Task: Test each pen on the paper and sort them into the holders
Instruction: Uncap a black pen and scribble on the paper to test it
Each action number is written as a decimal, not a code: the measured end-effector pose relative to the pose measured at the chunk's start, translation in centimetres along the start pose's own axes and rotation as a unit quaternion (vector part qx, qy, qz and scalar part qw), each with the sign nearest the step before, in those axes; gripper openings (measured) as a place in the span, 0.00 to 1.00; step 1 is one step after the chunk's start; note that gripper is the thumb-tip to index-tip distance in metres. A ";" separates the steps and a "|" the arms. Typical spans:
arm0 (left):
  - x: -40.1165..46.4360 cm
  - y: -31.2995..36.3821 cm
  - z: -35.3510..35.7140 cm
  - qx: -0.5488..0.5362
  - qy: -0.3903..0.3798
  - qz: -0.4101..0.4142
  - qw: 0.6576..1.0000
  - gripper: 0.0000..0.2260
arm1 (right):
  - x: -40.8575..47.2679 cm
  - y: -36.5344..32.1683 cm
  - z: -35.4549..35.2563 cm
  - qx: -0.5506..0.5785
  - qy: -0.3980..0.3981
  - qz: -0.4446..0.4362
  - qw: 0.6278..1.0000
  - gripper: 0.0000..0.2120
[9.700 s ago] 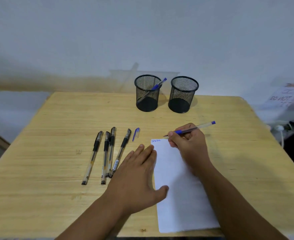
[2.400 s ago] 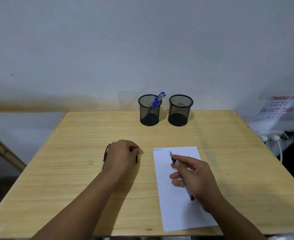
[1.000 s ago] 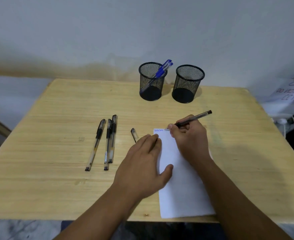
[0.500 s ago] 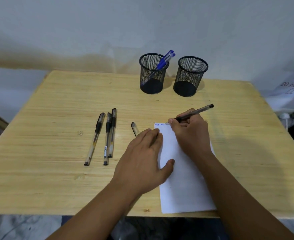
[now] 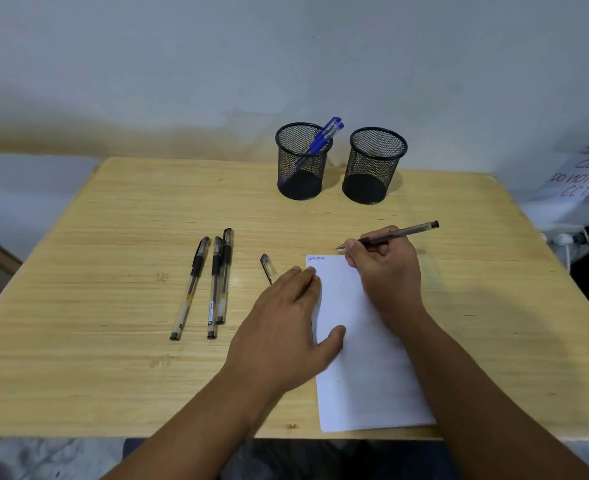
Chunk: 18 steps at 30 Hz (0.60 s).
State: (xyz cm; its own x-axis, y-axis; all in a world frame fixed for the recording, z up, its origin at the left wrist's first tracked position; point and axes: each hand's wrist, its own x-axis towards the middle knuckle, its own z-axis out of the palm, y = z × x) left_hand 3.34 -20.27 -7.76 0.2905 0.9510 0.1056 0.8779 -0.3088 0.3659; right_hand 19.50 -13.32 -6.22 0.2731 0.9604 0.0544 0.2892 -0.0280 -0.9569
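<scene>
Now the right hand (image 5: 386,268) holds a black pen (image 5: 398,233) in curled fingers; the left hand (image 5: 286,327) lies flat, fingers straight, on the paper (image 5: 365,368).

There is just one camera. It sits on the person's head and looks forward and down at the wooden table (image 5: 78,306). Both arms reach in from the bottom edge, so the view is close. The left hand (image 5: 286,327) and the right hand (image 5: 386,268) sit near the middle of the picture. Far past the hands, two mesh holders (image 5: 374,166) stand near the back edge, with the wall (image 5: 286,57) behind them. The wide lens bends the table's edges. Left of the left hand lie three pens (image 5: 213,282).
</scene>
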 end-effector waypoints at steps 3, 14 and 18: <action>-0.1 0.1 0.0 -0.007 -0.007 -0.004 1.000 0.37 | 0.2 -0.5 -0.4 0.084 -0.015 0.029 0.996 0.05; -0.2 0.5 -1.6 -0.103 0.037 -0.007 0.994 0.30 | -1.0 -2.2 -2.0 0.134 -0.042 0.069 0.988 0.06; -0.3 0.3 -2.7 -0.143 0.084 -0.011 0.986 0.23 | -1.7 -2.2 -2.0 0.136 -0.055 0.066 0.987 0.08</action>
State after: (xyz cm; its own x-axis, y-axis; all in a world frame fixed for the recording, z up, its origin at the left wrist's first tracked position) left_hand 2.43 -20.64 -5.19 0.1849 0.9535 0.2382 0.7330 -0.2952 0.6128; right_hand 20.18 -15.46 -3.64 0.1862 0.9781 -0.0925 -0.0042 -0.0934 -0.9956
